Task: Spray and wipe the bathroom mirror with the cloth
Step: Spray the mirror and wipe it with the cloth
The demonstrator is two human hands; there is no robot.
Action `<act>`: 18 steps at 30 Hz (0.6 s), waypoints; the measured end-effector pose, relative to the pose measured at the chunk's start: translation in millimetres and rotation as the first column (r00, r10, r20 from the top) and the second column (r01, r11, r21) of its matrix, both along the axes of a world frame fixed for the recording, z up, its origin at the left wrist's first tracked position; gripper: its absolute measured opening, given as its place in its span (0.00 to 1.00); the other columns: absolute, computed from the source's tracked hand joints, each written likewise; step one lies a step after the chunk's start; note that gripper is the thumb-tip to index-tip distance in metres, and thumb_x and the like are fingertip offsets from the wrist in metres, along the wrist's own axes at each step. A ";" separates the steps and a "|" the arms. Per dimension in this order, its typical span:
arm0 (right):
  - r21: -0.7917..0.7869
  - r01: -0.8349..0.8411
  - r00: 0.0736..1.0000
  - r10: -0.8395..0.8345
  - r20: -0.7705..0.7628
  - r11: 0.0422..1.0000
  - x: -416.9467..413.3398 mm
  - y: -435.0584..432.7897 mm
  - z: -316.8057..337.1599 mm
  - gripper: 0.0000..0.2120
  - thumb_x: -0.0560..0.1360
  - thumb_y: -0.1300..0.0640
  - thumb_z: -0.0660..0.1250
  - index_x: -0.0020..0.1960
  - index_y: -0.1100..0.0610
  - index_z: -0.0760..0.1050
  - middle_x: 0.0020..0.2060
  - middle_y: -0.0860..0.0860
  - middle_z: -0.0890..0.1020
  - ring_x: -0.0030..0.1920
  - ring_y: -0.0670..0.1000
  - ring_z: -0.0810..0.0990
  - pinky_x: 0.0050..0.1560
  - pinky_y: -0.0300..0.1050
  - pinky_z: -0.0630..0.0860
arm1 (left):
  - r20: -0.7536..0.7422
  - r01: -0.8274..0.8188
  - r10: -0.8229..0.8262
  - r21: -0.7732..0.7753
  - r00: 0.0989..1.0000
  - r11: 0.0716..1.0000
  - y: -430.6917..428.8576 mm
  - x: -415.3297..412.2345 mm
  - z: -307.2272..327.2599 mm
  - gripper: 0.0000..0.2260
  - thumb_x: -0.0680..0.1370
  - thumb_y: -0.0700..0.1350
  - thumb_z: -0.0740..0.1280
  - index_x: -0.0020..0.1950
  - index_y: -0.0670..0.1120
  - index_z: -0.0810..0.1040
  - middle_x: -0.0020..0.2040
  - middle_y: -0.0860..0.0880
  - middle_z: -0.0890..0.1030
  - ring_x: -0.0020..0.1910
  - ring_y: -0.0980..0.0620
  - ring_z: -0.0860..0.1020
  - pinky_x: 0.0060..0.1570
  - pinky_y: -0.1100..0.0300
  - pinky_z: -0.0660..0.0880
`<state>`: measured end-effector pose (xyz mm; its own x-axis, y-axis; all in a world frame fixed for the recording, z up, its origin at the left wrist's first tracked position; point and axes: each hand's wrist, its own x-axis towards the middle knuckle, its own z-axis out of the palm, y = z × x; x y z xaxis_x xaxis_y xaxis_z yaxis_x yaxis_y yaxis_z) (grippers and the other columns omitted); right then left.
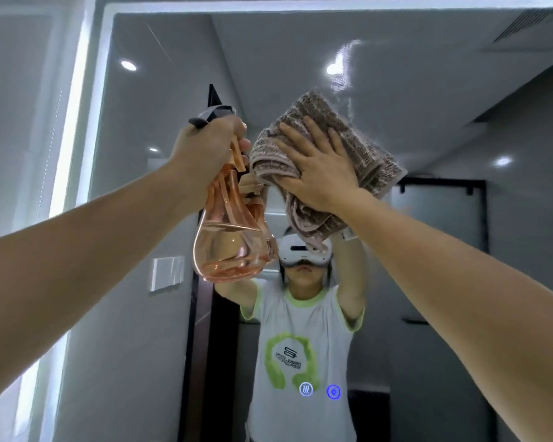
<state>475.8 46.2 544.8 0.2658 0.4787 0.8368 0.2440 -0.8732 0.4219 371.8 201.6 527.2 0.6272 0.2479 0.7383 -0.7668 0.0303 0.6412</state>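
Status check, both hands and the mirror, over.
Left hand gripping pink translucent spray bottle, raised. Right hand flat, pressing brown folded cloth on mirror. Wet streaks above cloth. Nothing blocking.

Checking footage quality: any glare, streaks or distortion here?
Head view: ceiling-light glare on the mirror above the cloth; a wet smear streaks there; the lit strip along its left edge is blown out; wide-angle stretch swells both forearms; focus fairly sharp.

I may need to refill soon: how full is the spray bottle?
Partly full. The clear pink spray bottle in the left hand shows a liquid line across its bulb; the neck above it looks empty.
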 end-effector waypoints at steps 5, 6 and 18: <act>0.029 0.022 0.999 -0.023 0.032 0.999 -0.6 -9.5 42.7 0.30 0.76 0.35 0.46 0.74 0.42 0.43 0.76 0.42 0.44 0.75 0.50 0.37 0.72 0.55 0.35 | 0.005 -0.074 0.074 0.028 0.997 0.997 1.3 8.5 22.1 0.01 0.73 0.41 0.63 0.42 0.45 0.74 0.35 0.49 0.77 0.34 0.53 0.76 0.27 0.69 0.75; 0.026 0.020 0.999 -0.021 0.042 0.999 -0.8 -10.8 48.8 0.30 0.76 0.35 0.46 0.74 0.42 0.44 0.76 0.41 0.45 0.75 0.50 0.37 0.72 0.55 0.35 | 0.011 -0.069 0.068 0.025 0.998 0.997 -1.1 10.9 27.7 0.02 0.73 0.41 0.63 0.41 0.45 0.74 0.35 0.49 0.77 0.33 0.54 0.75 0.26 0.69 0.74; 0.196 0.000 0.999 -0.011 0.053 0.981 0.9 -37.0 124.4 0.31 0.76 0.35 0.47 0.75 0.44 0.44 0.76 0.44 0.44 0.75 0.53 0.37 0.72 0.57 0.35 | 0.018 0.015 -0.016 0.019 1.000 1.000 -54.5 39.5 69.6 0.03 0.73 0.42 0.63 0.41 0.46 0.75 0.34 0.50 0.77 0.34 0.53 0.76 0.43 0.59 0.78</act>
